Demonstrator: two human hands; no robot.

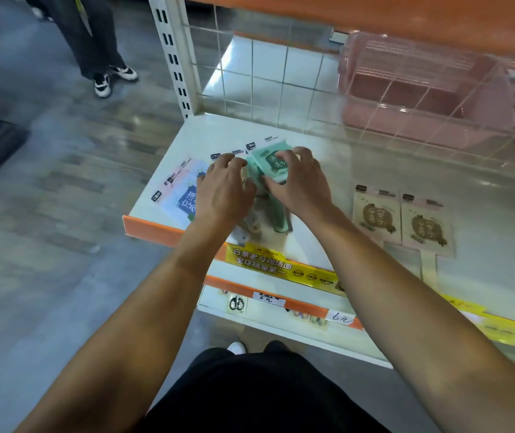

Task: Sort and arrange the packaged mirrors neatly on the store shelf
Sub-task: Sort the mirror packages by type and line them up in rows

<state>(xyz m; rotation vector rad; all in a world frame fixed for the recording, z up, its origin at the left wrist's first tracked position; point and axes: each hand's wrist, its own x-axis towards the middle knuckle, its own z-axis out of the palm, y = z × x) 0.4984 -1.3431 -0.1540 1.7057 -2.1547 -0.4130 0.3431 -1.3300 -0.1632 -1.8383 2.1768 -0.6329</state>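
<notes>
Hands both on the green mirror packs [270,162], mid-shelf. Your left hand [223,190] lies curled over the pile's 9 o'clock edge, fingers bent; your right hand [300,179] pinches the top pack from 3 o'clock, thumb at its near edge. Blue mirror pack [184,198] lies flat at 9 o'clock of your left hand, partly under it. Two beige mirror packs [403,223] sit side by side at 3 o'clock, well apart, on the white shelf [328,195].
</notes>
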